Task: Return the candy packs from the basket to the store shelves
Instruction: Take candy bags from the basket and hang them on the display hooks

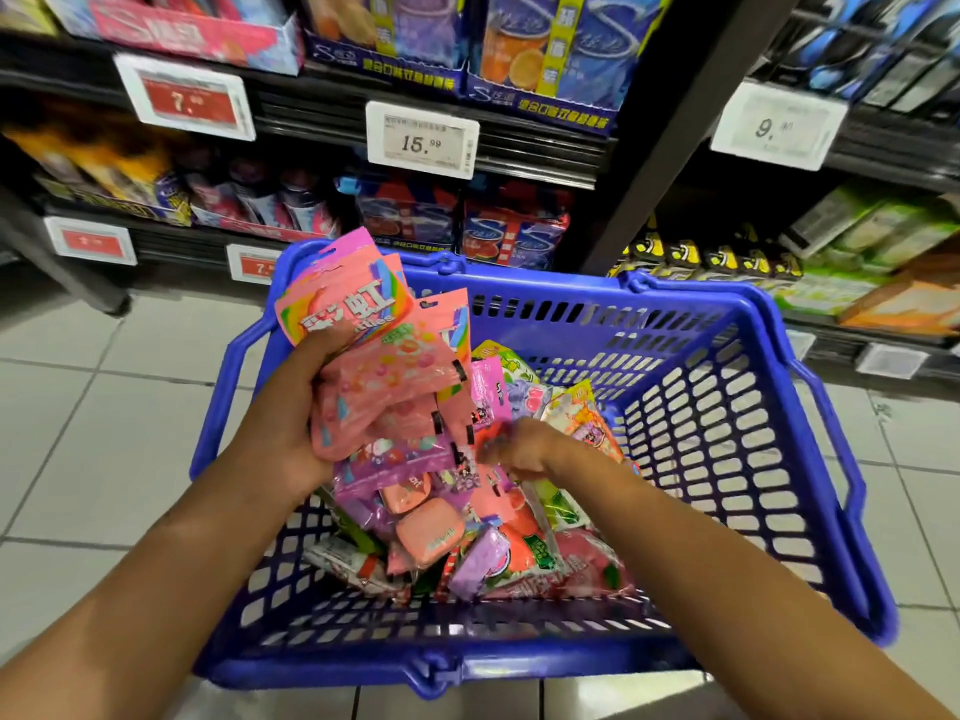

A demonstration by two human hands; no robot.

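Observation:
A blue plastic basket stands on the tiled floor before the shelves, holding several candy packs in pink, purple, green and red. My left hand grips a bunch of pink candy packs, fanned upward over the basket's left rim. My right hand reaches down into the pile with fingers curled among the packs; it is motion-blurred, and I cannot tell whether it holds one.
Dark store shelves rise behind the basket, stocked with boxed sweets. Price tags reading 7, 15.99 and 9 hang on shelf edges. A black upright post divides two shelf bays. Pale floor tiles lie left and right.

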